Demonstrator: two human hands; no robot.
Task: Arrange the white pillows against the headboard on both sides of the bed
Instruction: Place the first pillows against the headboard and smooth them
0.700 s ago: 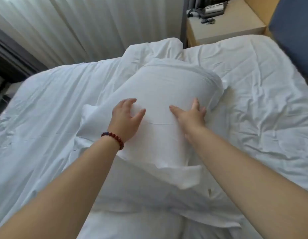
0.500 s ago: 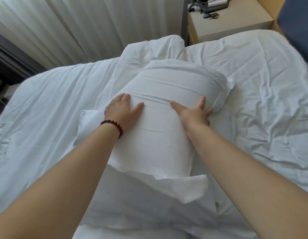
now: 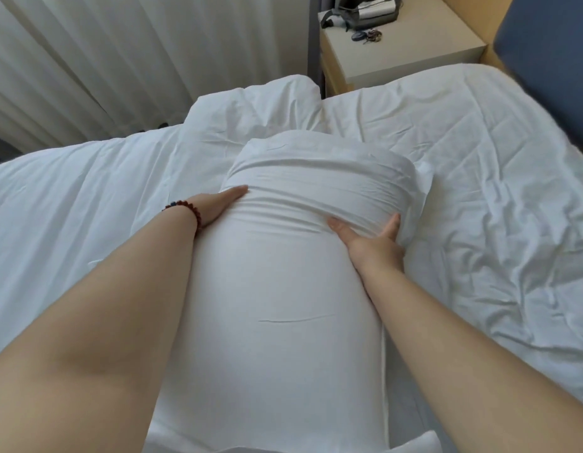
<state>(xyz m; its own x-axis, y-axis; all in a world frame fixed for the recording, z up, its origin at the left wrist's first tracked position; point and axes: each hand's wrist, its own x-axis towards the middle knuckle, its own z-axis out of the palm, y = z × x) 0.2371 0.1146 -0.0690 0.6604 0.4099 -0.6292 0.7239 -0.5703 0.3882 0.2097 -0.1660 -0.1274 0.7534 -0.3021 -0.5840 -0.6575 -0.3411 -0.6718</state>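
Forearms: both bare, reaching out from the bottom corners, one along each long side of the pillow (image 3: 283, 305).
Pillow: white and plump; it lies lengthwise away from me in the middle of the bed, near end under my chin, far end pointing at the bedside; it is well apart from the headboard (image 3: 548, 63); its case is rucked into folds across the far third.
Left hand (image 3: 218, 206): laid flat against the pillow's left flank, fingers straight, tips partly hidden by the bulge; a bead bracelet (image 3: 185, 209) sits on the wrist.
Right hand (image 3: 375, 245): spread wide on the pillow's right flank; thumb on top, fingers straight down the side, pressing rather than curling; the two hands are apart with the pillow squeezed between them.
Duvet (image 3: 71, 197): white, lying to my left of the pillow; smooth with long creases.
Sheet (image 3: 479, 178): white and heavily wrinkled, to my right of the pillow, running up to the headboard.
Far mound (image 3: 254, 106): white bedding just beyond the pillow's far end; pillow or duvet corner, I cannot tell.
Nightstand (image 3: 411, 57): pale top, beside the bed's far edge; keys (image 3: 368, 36) and a dark object (image 3: 365, 13) on it.
Headboard: blue padded panel at far right.
Curtain (image 3: 120, 60): pale, pleated, far left.
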